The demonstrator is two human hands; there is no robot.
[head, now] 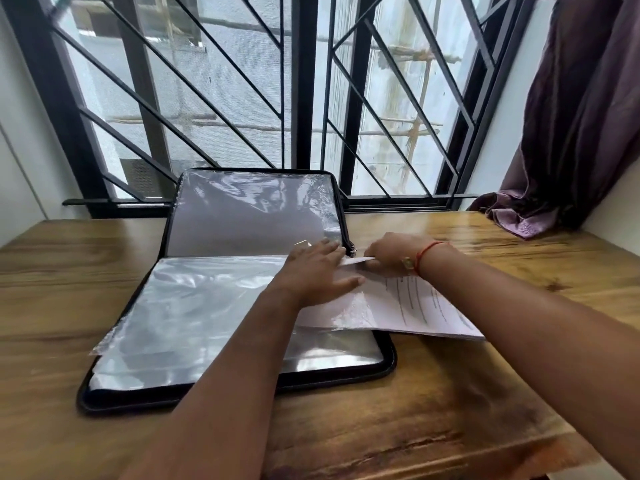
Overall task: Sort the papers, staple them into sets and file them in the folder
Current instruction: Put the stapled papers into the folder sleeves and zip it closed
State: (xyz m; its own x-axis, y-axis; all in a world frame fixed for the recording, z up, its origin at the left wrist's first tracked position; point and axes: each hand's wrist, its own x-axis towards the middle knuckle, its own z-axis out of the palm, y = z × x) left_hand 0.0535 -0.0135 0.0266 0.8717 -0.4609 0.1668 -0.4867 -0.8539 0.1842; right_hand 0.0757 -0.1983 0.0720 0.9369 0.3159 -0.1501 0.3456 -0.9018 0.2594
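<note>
A wooden table (450,393) with a glossy, streaked grain stands against a window (242,98) barred by a black metal grille of slanting rods; pale building walls show blurred through the glass. A dark purple curtain (581,133) hangs at the right, its hem bunched on the table's far corner, and a white wall (20,150) closes the left side. A black zip folder (389,362) lies open on the table, its far half propped up against the window frame and its near half flat, both filled with clear plastic sleeves (190,306) that glare in the daylight. The glare makes it hard to tell whether the lower sleeves hold anything. The papers (426,306) lie across the folder's right side, partly under shiny plastic and partly jutting past the folder's edge over the table; their printed lines are too blurred to read, and both forearms cover parts of the folder and sheets. The left hand (311,275) lies flat on the top sleeve, fingers straight and spread, pressing down near the spine. The right hand (394,254), with a red thread (427,251) at the wrist, has its fingers curled and pinches the papers' far edge just beside the zip; its fingertips are hidden.
</note>
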